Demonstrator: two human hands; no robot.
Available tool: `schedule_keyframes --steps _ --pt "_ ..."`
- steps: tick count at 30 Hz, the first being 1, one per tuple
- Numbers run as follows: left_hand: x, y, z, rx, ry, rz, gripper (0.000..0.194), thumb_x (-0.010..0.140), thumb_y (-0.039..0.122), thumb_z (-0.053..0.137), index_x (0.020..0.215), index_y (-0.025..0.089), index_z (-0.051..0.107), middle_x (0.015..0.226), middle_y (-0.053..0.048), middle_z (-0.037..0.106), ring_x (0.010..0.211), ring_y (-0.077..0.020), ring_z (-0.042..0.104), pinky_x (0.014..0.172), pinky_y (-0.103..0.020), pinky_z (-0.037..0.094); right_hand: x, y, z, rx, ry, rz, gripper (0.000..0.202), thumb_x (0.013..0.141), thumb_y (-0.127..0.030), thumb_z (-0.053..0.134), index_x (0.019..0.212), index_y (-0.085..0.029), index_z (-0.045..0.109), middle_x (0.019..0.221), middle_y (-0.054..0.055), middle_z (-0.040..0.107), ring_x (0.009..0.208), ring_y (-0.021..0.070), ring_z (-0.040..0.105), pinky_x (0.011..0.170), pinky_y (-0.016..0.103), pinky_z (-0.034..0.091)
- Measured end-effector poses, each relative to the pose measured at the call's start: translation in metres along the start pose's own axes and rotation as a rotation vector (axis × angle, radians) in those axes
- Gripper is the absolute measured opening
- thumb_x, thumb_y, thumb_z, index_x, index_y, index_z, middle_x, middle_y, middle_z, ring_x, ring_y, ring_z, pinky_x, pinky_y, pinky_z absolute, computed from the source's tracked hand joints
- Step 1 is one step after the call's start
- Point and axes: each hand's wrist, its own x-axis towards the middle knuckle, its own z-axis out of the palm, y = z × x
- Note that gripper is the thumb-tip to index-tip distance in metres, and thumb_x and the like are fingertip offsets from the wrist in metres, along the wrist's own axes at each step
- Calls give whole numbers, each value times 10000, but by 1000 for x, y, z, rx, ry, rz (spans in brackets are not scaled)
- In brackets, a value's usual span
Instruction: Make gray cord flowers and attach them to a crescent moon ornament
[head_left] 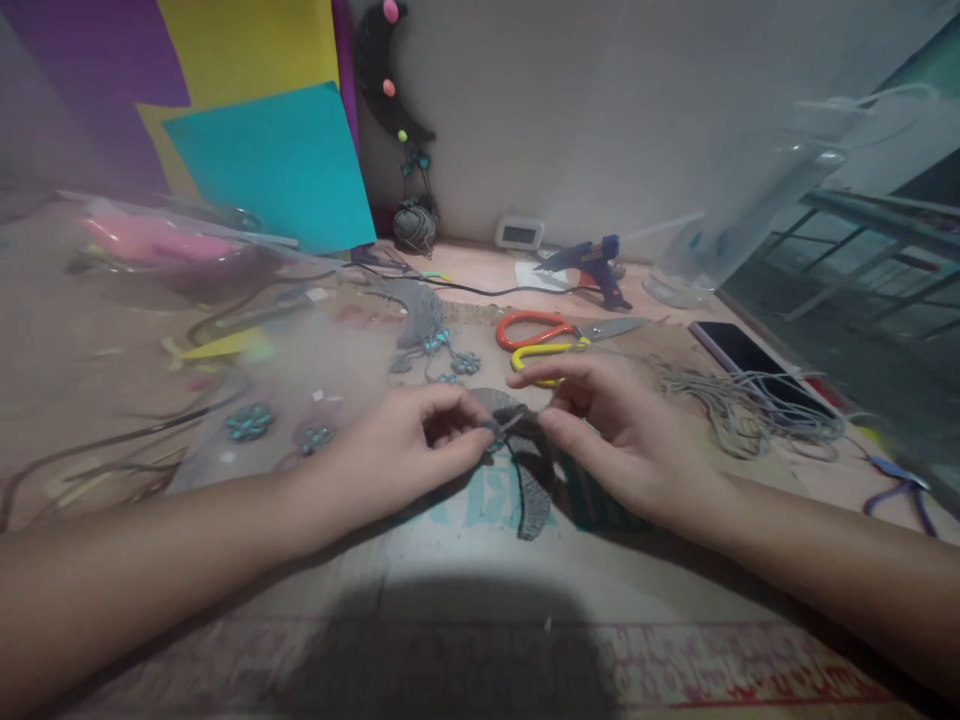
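A grey yarn-wrapped crescent [535, 490] lies near the middle of the work surface, its lower tip pointing toward me. My left hand [420, 440] is at its upper left, thumb and forefinger pinched on a small bit of grey yarn. On the other side, my right hand [622, 430] pinches a grey strand at the crescent's upper edge, with its forefinger stretched out above. Beyond the hands sits another grey crescent [420, 310] with turquoise-and-grey flowers [465, 363] attached by strings.
Red-handled scissors [532, 330] and yellow-handled ones lie behind my hands. A glue gun [592, 268] and white clock [519, 233] stand farther back. Loose grey yarn [735, 410] overlaps a phone [750, 365] at right. Loose flowers [250, 422] lie at left.
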Motion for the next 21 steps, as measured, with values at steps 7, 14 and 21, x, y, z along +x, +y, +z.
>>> schedule_keyframes --steps 7,14,21 --pt "0 0 0 3 10 13 179 888 325 586 842 184 686 703 2 637 639 -136 553 558 -240 417 7 -1 8 23 -165 123 167 909 -275 630 1014 -179 717 860 34 735 734 141 657 669 248 513" --pt "1 1 0 0 17 29 188 891 338 598 834 186 693 728 2 683 670 -146 596 582 -244 440 9 -1 12 -30 -171 139 107 856 -276 700 845 -177 738 742 12 712 642 114 597 583 219 457" --pt "2 -1 -1 -10 14 48 165 897 323 611 910 207 728 835 -6 734 771 -165 647 756 -274 515 9 -2 12 6 -180 175 146 869 -283 669 811 -165 732 686 4 674 594 101 539 538 210 408"
